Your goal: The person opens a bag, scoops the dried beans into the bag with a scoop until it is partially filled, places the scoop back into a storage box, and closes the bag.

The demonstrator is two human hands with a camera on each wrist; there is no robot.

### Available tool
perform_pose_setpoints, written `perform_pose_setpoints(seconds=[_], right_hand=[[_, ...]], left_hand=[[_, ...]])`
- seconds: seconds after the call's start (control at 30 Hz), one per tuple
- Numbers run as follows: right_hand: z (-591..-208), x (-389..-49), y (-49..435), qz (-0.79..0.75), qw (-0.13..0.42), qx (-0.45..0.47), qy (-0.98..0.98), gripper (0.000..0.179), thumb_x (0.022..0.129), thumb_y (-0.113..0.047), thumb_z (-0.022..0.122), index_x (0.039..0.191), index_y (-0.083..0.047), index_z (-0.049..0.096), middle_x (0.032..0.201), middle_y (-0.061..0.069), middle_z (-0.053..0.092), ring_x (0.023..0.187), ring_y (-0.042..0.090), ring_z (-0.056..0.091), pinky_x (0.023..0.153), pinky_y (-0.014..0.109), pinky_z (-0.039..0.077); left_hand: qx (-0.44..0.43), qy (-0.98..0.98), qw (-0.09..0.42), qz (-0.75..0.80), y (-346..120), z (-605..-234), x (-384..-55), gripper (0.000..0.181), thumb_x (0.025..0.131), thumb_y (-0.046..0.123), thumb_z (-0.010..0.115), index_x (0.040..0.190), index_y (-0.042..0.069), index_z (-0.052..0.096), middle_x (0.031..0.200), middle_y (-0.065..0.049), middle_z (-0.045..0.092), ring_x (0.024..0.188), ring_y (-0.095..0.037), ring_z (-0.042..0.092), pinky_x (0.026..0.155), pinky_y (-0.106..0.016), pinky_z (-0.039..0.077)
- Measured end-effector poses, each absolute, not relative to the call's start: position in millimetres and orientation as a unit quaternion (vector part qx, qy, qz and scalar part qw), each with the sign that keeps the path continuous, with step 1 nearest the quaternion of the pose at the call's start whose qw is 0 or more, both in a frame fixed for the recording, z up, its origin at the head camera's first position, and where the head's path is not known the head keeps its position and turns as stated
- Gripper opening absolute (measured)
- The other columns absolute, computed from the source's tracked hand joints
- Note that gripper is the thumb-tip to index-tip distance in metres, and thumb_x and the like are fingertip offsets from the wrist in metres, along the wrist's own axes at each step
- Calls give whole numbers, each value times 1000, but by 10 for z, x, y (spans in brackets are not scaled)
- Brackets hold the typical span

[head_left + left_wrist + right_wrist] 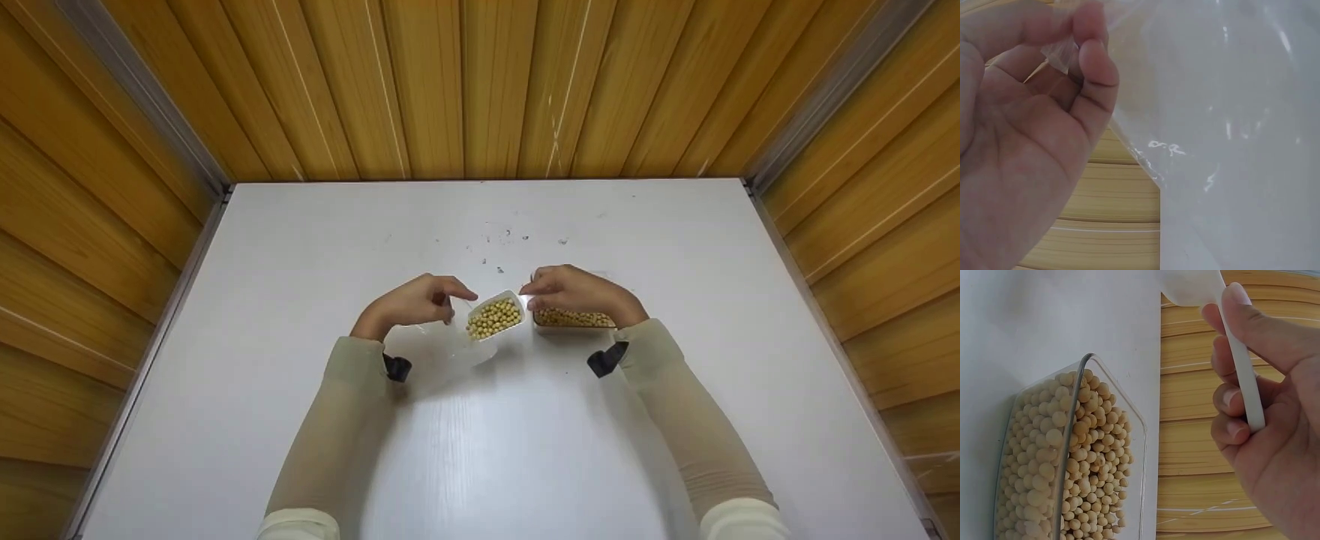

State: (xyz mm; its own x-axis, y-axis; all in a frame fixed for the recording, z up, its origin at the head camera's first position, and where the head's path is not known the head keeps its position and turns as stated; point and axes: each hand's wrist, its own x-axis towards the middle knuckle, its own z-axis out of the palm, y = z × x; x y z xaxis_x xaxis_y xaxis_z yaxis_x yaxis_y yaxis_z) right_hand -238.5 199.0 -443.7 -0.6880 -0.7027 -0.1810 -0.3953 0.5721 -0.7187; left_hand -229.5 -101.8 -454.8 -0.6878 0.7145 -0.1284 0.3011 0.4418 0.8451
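Beans, round and pale yellow (495,319), sit in a small white plastic scoop with a long thin handle (1247,379). The right hand (577,291) has its fingers curled round that handle. The scoop tips a little, and its bean end is near the middle of the big white table (465,435), between the two hands. The left hand (416,298) pinches a thin, see-through plastic bag (1230,140) with its thumb and finger tips. The bag hangs down below this hand and spreads toward the scoop. The front of the scoop is right at the side of the bag, but I cannot tell if it goes inside. The two hands are apart, with the scoop in the space between them.

A clear box with straight sides (1069,433) is on the table, just below the right hand. It has lots more of the same round beans in it. Both arms wear thin, pale sleeves (337,435), and a small black thing (397,367) sticks out by each wrist. Little dark specks (501,270) lie on the table past the hands. Yellow-brown wood walls (487,90) go round the back and sides
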Motion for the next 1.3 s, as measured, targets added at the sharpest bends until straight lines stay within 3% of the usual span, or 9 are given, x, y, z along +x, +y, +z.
perform_pose_setpoints(seconds=[0.17, 0.67, 0.9, 1.3], right_hand=[[-4432, -2377, 1996, -338, 232, -322, 853, 29, 93, -18, 61, 119, -6, 69, 96, 7, 61, 88, 15, 50, 83, 34, 46], [-4404, -2354, 1977, -333, 234, -322, 855, 31, 93, -15, 62, 122, -6, 67, 98, 8, 61, 91, 17, 52, 84, 36, 47], [-4371, -2339, 1951, -320, 232, -324, 860, 31, 93, -17, 62, 122, -6, 67, 94, 6, 59, 86, 15, 48, 78, 31, 45], [-4310, -2335, 1910, -305, 235, -317, 867, 34, 93, -21, 62, 123, -6, 66, 97, 7, 60, 92, 18, 52, 82, 34, 47]], left_hand=[[306, 822, 243, 414, -995, -4490, -2270, 42, 84, -8, 57, 125, 0, 63, 122, -17, 62, 69, -12, 53, 62, -22, 42], [310, 816, 243, 423, -1008, -4520, -2292, 41, 84, -5, 57, 123, 5, 66, 120, -13, 64, 69, -10, 53, 64, -23, 44], [313, 816, 243, 421, -1028, -4550, -2296, 42, 84, -5, 57, 124, 6, 65, 119, -11, 64, 70, -13, 55, 62, -22, 44], [321, 814, 239, 421, -1051, -4550, -2314, 42, 83, -6, 58, 124, 3, 64, 121, -19, 62, 69, -10, 53, 63, -23, 44]])
